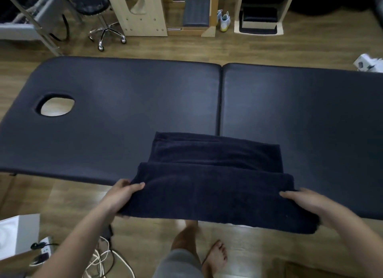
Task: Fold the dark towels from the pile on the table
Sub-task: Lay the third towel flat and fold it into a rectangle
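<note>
A dark navy towel (213,186) lies half on the near edge of the dark padded table (124,103), its far part flat on the table and its near part lifted in a fold over the edge. My left hand (122,191) grips the fold's left end, thumb on top. My right hand (304,201) grips the right end, fingers over the cloth. No other towels or pile are in view.
The table has a face hole (55,106) at the left and a seam (220,99) down the middle. Beyond it stand a wheeled stool (103,24) and wooden furniture (143,14). Cables (103,257) and a power strip (44,246) lie by my feet.
</note>
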Demonstrator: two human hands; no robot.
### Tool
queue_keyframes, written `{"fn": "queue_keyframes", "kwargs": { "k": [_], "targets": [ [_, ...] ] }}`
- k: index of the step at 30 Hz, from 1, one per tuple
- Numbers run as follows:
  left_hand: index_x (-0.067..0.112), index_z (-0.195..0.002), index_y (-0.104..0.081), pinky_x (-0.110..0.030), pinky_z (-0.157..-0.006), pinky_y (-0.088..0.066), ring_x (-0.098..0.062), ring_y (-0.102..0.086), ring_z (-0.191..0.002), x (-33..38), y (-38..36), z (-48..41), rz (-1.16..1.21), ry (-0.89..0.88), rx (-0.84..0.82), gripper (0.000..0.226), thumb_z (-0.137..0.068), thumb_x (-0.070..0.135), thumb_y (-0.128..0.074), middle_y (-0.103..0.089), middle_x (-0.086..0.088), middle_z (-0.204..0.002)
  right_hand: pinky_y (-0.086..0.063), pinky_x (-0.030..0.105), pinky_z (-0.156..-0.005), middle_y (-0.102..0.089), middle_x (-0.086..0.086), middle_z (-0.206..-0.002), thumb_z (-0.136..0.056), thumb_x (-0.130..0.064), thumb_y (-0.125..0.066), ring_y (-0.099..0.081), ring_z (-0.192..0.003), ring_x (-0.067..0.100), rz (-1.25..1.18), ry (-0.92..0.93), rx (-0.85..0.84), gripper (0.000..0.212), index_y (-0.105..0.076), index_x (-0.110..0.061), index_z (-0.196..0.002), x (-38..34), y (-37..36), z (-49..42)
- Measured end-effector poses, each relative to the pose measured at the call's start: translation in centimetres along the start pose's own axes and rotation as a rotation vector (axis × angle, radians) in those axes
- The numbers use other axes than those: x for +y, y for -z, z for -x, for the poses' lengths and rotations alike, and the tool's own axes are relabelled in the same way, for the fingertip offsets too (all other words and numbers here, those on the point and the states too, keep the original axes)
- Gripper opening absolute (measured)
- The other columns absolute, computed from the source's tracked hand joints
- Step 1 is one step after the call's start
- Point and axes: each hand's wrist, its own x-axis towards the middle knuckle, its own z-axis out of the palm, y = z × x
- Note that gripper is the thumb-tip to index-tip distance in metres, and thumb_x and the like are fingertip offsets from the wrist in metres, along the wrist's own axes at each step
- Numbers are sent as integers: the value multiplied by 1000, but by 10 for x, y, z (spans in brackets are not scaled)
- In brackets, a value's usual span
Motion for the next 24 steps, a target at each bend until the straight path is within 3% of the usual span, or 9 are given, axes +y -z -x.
{"fn": "queue_keyframes", "kwargs": {
  "k": [2,4,6,8,10,12,15,20,24],
  "targets": [
    [23,-116,-55,-26,-47,-44,-27,-63,-74,22,14,4,-39,-32,-48,35,-91,46,-65,-66,-6,-101,-56,40,-77,-70,13,-106,-88,-35,-70,-69,-93,31,-65,34,-71,38,-59,-13,-117,-7,12,14],
    [24,-110,-57,-21,-41,-36,-21,-54,-56,48,26,6,109,-122,-98,28,-95,46,-60,-61,-6,-82,-54,34,-69,-71,9,-101,-88,-39,-68,-67,-87,27,-244,102,-42,32,-64,-17,-111,-20,29,20],
    [24,-106,-58,-21,-42,-36,-14,-47,-52,73,33,5,363,-238,-107,20,-97,43,-57,-51,-1,-72,-48,27,-55,-69,2,-90,-75,-57,-71,-63,-73,19,-465,191,-11,45,-65,-24,-104,-37,45,24],
    [25,-115,-59,-21,-56,-41,-10,-49,-62,90,30,-3,427,-367,-96,25,-95,39,-61,-54,4,-75,-48,34,-65,-70,-2,-96,-65,-66,-72,-64,-81,17,-607,288,-13,62,-63,-26,-112,-52,52,22],
    [24,-122,-60,-24,-70,-43,-9,-57,-76,95,14,-17,263,-436,-48,32,-92,33,-68,-65,6,-91,-47,39,-82,-69,-3,-113,-85,-55,-63,-63,-102,18,-515,370,29,49,-59,-25,-125,-65,40,19],
    [19,-118,-63,-25,-76,-46,-11,-63,-88,93,-6,-35,138,-408,19,31,-90,28,-71,-69,1,-102,-49,35,-80,-68,0,-117,-93,-36,-64,-63,-98,14,-384,410,167,38,-58,-20,-127,-73,21,8],
    [22,-97,-71,-36,-85,-55,-15,-69,-94,92,-21,-60,-9,-390,112,19,-87,38,-72,-74,7,-95,-52,38,-84,-69,6,-114,-91,-23,-68,-64,-94,22,-228,370,307,31,-62,-15,-120,-77,4,-6],
    [30,-94,-70,-38,-91,-53,-14,-68,-101,83,-19,-77,118,-424,65,10,-96,27,-61,-74,10,-99,-47,31,-65,-67,7,-100,-91,-8,-67,-61,-79,14,-169,274,208,25,-62,-14,-114,-59,14,-10],
    [28,-105,-57,-42,-88,-48,-23,-62,-105,83,-27,-84,-187,-395,119,9,-96,31,-57,-67,5,-110,-52,38,-79,-67,6,-103,-91,-19,-70,-64,-86,20,-113,186,205,37,-60,-10,-126,-53,12,-26]
  ]
}}
